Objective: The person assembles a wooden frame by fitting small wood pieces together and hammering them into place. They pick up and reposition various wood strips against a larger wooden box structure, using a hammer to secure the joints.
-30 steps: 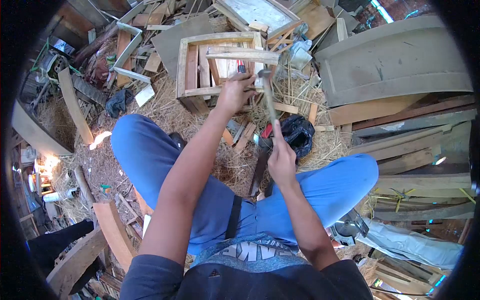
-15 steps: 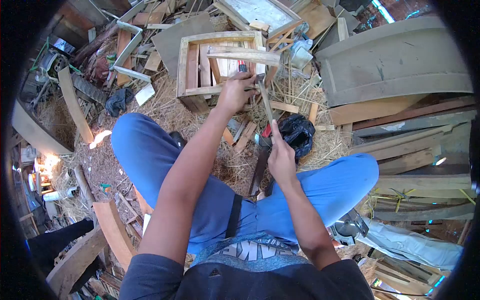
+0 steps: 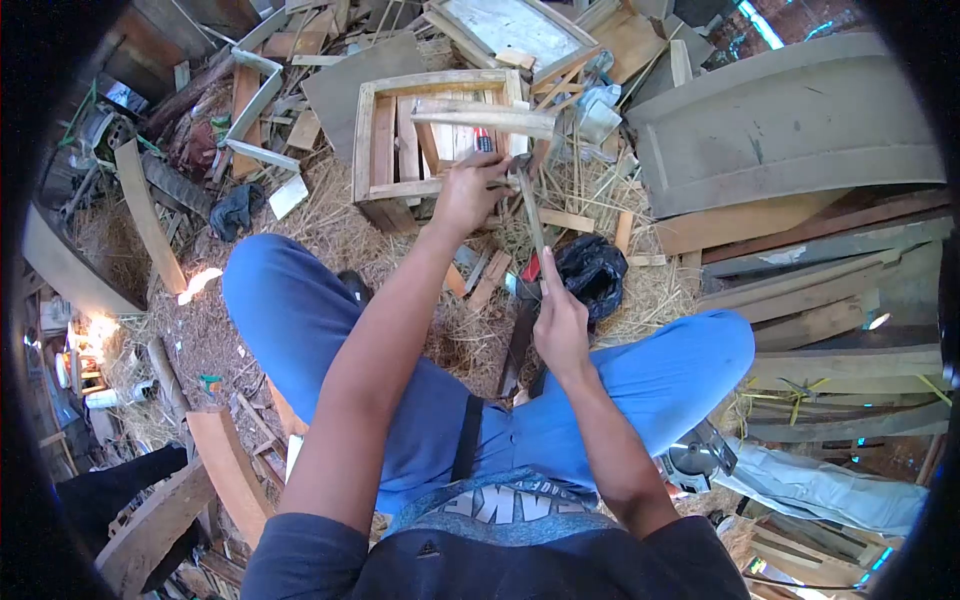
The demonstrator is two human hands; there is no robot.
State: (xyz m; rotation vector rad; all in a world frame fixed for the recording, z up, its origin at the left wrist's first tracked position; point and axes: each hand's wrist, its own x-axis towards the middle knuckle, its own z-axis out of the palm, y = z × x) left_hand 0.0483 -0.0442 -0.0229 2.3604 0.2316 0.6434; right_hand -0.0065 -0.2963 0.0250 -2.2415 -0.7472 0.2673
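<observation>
My right hand (image 3: 562, 335) is closed around the lower handle of a hammer (image 3: 532, 217). Its head is up at the fingertips of my left hand (image 3: 466, 192), beside a small wooden frame. That frame has a curved top rail (image 3: 485, 117) and rests across a wooden box (image 3: 365, 140) with slats inside. The fingers of my left hand are bent and pressed together at the frame's near right part; what they pinch is too small or hidden to name. A red and dark handle (image 3: 484, 140) lies just beyond them, its other end hidden.
A black plastic bag (image 3: 592, 275) lies on the straw right of my hands, among wood offcuts. Large curved boards (image 3: 790, 130) are stacked at right. A circular saw (image 3: 692, 462) sits by my right knee. Curved wood pieces (image 3: 228, 465) stand at left.
The hammer and both hands keep nearly the same place, with the hammer head slightly shifted by the left fingers. The whole view has moved a little.
</observation>
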